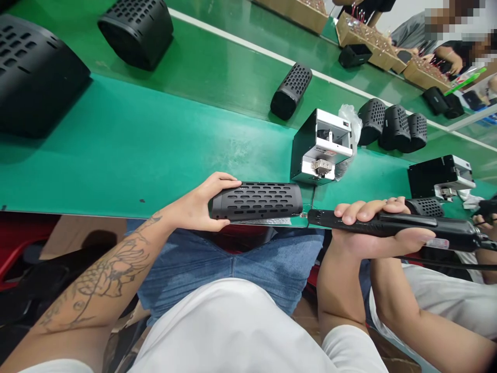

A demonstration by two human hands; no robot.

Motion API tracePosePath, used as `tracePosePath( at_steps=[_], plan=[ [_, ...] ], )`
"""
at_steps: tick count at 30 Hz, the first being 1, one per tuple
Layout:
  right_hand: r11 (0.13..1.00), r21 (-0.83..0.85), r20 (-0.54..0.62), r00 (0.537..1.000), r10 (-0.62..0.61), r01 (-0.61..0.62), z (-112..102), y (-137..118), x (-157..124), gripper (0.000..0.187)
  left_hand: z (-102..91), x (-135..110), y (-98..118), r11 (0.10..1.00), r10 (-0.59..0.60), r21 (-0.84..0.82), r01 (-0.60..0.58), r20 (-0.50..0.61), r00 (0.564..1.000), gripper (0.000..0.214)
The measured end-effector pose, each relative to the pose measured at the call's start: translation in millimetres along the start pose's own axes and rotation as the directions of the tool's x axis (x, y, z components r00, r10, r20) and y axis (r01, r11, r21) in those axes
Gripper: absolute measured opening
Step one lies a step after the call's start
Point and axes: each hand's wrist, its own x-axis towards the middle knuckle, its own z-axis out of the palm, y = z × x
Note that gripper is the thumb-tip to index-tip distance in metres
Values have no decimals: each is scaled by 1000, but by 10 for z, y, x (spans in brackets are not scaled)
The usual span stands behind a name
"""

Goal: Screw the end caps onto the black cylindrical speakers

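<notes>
My left hand (pixel 205 204) is closed around the left end of a black housing with slotted holes (pixel 260 201), which looks like a speaker case. The housing lies on its side at the front edge of the green mat. In my right hand (pixel 357 242) is a black electric screwdriver (pixel 415 223), held level with fingers over the top and the thumb along its near side. Its bit points left and meets the right end face of the housing, though I cannot make out a screw there.
A screw feeder machine (pixel 322 147) stands just beyond the housing, with a plastic bag (pixel 347 140) behind it. More black housings (pixel 291 90) stand along the green conveyor (pixel 217 67). A second feeder (pixel 440 176) and a co-worker's arm (pixel 438 316) are at the right.
</notes>
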Motion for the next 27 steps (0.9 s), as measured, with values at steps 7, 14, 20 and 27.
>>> tracePosePath(
  at_steps=[7,14,20,27],
  plan=[
    [999,54,252,968,-9,-5,196,-36,-37,49,-8,-8,20,1000,15,1,-15,4,1000,98],
    [995,64,414,910,37,-70,311,-26,-91,56,20,3,80,1000,21,-6,-21,-11,1000,103],
    [988,107,466,883,50,-113,224,47,-43,56,33,11,83,1000,-5,-3,5,-11,1000,105],
    [989,72,529,845,70,-127,295,70,-48,63,37,9,62,1000,29,6,-28,-12,1000,98]
  ],
)
